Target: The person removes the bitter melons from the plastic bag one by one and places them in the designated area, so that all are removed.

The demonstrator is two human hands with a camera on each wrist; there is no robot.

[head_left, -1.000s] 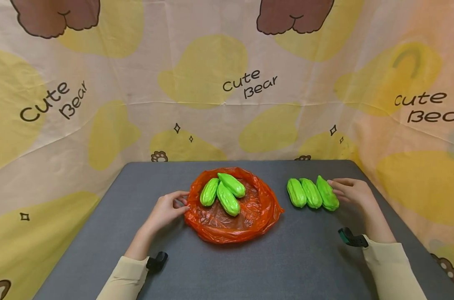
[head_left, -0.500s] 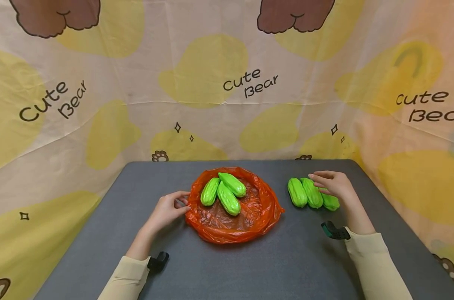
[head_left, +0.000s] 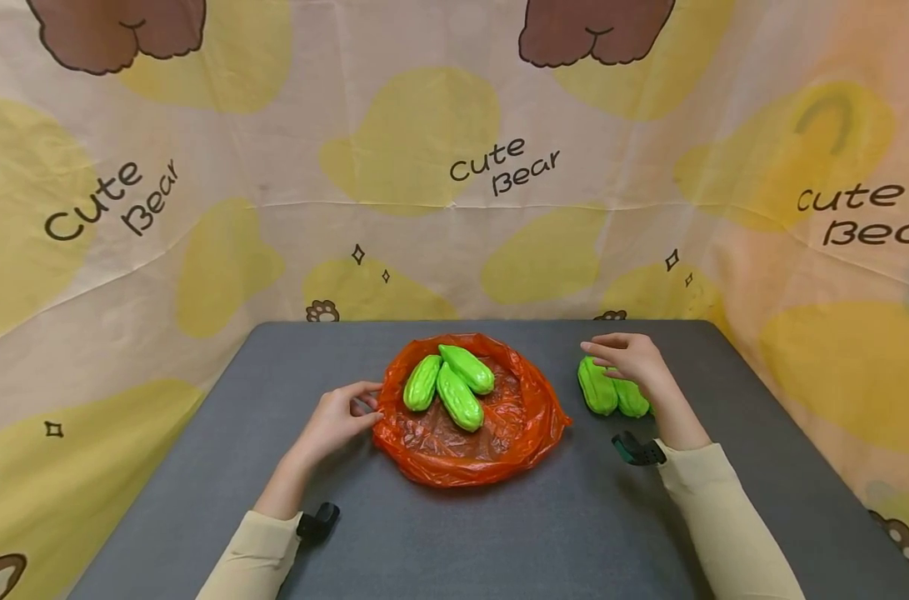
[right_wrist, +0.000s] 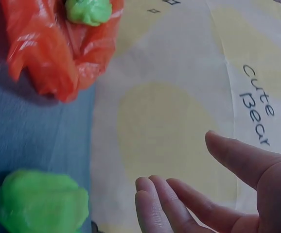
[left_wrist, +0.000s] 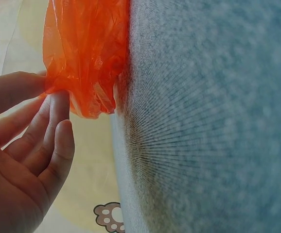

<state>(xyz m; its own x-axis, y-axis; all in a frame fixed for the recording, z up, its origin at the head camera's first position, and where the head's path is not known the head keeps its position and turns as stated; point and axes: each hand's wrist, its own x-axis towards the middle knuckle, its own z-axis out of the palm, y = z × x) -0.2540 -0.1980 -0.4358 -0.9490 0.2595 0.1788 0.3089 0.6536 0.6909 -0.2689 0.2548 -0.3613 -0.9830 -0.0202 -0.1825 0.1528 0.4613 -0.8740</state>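
Note:
My left hand (head_left: 342, 419) pinches the left rim of an orange-red plastic bag (head_left: 525, 425) between thumb and fingers; the left wrist view shows the bag's thin edge (left_wrist: 89, 58) caught there. Three bright green ridged gourds (head_left: 459, 398), looking like bitter melons, lie inside the opened bag toward its back left. To the right, my right hand (head_left: 628, 360) hovers over a row of similar gourds (head_left: 596, 390), fingers extended and holding nothing. It partly covers the row, and the rightmost gourd is almost wholly hidden. In the right wrist view one gourd (right_wrist: 43, 201) lies below the fingers.
The dark grey table (head_left: 469, 542) reaches back to a patterned cloth backdrop (head_left: 424, 167), which also rises on both sides. A black band (head_left: 319, 523) is on the left wrist and another band (head_left: 637, 450) on the right.
My right hand has moved left across the row of gourds, from beside the rightmost one to above the leftmost ones. The left hand and the bag have stayed in place.

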